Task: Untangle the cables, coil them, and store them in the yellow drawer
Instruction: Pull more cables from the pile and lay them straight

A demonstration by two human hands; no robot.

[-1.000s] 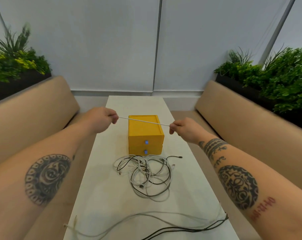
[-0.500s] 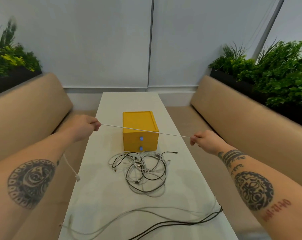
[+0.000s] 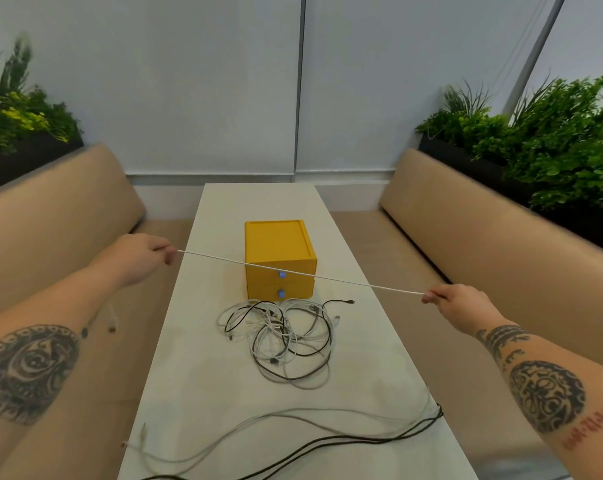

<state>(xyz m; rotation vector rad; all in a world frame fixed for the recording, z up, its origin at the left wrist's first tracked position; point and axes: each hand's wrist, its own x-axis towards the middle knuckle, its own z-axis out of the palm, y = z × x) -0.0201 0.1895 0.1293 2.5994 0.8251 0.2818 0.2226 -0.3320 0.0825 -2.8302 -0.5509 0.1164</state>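
A white cable (image 3: 300, 273) is stretched taut in the air above the table. My left hand (image 3: 144, 254) pinches one part of it at the left; its loose end hangs below my left forearm. My right hand (image 3: 456, 306) pinches it at the right. Behind the cable stands the yellow drawer unit (image 3: 279, 258), two drawers with blue knobs, both closed. In front of the unit lies a tangled pile of white and black cables (image 3: 282, 337). Loose white and black cables (image 3: 293, 431) trail across the near end of the table.
The long white table (image 3: 203, 375) runs away from me between two tan benches, one on the left (image 3: 51, 209) and one on the right (image 3: 494, 230). Planters with green plants stand behind both benches.
My hands have moved apart, so a longer stretch of the white cable spans between them. My right hand has gone out right and lower; the cable's end now dangles under my left arm.
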